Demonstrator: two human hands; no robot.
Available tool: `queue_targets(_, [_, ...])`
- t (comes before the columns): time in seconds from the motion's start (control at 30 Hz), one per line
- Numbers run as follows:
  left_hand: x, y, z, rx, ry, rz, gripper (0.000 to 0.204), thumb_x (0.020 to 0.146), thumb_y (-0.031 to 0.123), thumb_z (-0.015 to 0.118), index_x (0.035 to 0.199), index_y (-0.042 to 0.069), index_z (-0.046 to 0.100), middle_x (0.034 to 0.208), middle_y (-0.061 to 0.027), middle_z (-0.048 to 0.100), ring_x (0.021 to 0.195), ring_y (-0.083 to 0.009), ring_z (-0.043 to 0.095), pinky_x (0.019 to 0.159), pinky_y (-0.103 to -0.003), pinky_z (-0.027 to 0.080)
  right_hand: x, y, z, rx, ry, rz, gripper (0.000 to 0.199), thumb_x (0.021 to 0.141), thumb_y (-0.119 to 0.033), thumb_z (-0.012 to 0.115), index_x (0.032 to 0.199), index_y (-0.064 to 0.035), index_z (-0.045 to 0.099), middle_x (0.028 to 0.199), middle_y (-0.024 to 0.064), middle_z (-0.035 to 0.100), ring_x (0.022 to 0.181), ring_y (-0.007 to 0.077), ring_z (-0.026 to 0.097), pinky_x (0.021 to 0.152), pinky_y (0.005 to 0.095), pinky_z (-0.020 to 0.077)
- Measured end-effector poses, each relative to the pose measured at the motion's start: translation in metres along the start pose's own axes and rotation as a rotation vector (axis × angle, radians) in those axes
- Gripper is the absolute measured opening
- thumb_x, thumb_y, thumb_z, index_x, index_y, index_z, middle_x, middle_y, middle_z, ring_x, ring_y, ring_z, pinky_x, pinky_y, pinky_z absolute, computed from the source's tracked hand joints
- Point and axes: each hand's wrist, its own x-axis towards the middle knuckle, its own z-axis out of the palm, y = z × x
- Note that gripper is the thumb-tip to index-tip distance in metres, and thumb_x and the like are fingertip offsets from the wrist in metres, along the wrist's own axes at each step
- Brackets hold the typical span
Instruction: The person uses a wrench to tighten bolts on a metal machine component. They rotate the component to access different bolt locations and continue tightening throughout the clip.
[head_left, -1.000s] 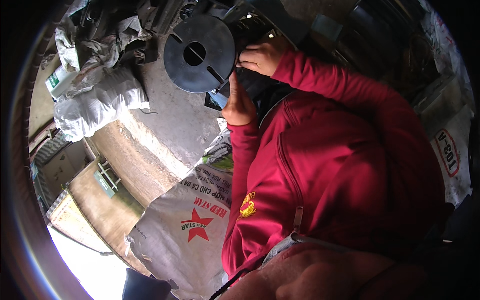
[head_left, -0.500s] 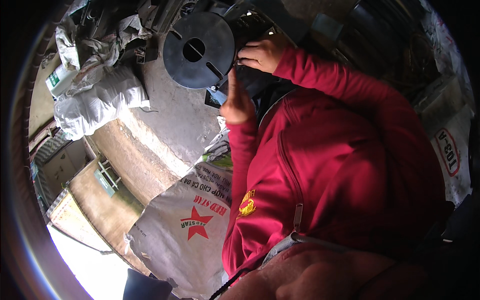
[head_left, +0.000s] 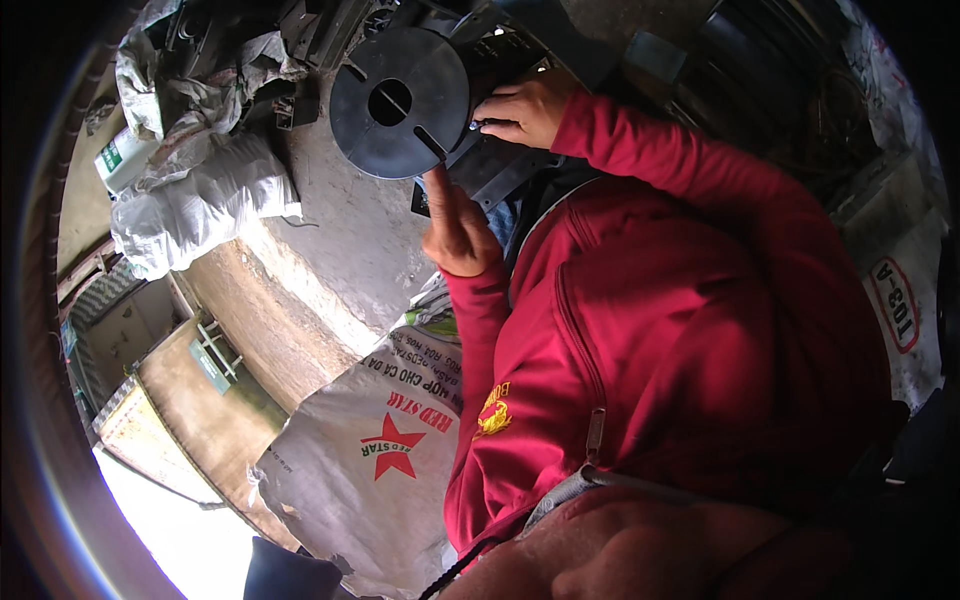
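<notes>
A round dark grey metal disc (head_left: 360, 125) lies ahead of me, with a round centre hole crossed by a thin bar and two slots running in from its rim. My left hand (head_left: 460, 235) is at its near edge. The index finger stretches up to the rim beside one slot, and the other fingers are bent. My right hand (head_left: 525, 112) is at the disc's right edge with thumb and fingers pinched together. A small, pale glint shows at those fingertips, too small to name. Dark metal parts (head_left: 500, 180) lie under and beside the disc.
White sacks (head_left: 205, 205) and a white-and-green container (head_left: 122, 160) stand on the left. A large printed sack (head_left: 340, 500) lies near my left arm. More dark metal pieces (head_left: 655, 55) are at the far right, with another white sack (head_left: 905, 310) at the right edge.
My left hand has moved left and slightly down along the disc's rim, its fingertip now by the slot. The disc has barely shifted. My right hand stays almost where it was.
</notes>
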Motion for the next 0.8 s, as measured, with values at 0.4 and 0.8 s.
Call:
queue_targets(0.4, [-0.012, -0.004, 0.008, -0.06, -0.009, -0.073, 0.045, 0.097, 0.006, 0.044, 0.142, 0.005, 0.043, 0.088, -0.0116, 0.069, 0.055, -0.0076, 0.05, 0.05, -0.024, 0.042, 0.004, -0.011, -0.011, -0.09, -0.013, -0.044, 0.019, 0.083, -0.032, 0.066, 0.095, -0.0175, 0.068, 0.081, 0.0001, 0.066, 0.07, 0.0244, 0.066, 0.061, 0.0377, 0.0537])
queue_targets(0.8, [-0.026, -0.032, 0.019, 0.306, -0.132, 0.004, 0.052, 0.091, -0.002, 0.051, 0.141, 0.011, 0.046, 0.107, -0.0164, 0.069, 0.047, -0.0091, 0.043, 0.046, -0.028, 0.04, 0.001, 0.003, 0.011, -0.013, 0.062, -0.084, 0.015, 0.084, -0.029, 0.065, 0.09, -0.0156, 0.068, 0.08, 0.0005, 0.066, 0.067, 0.0244, 0.066, 0.057, 0.0372, 0.053])
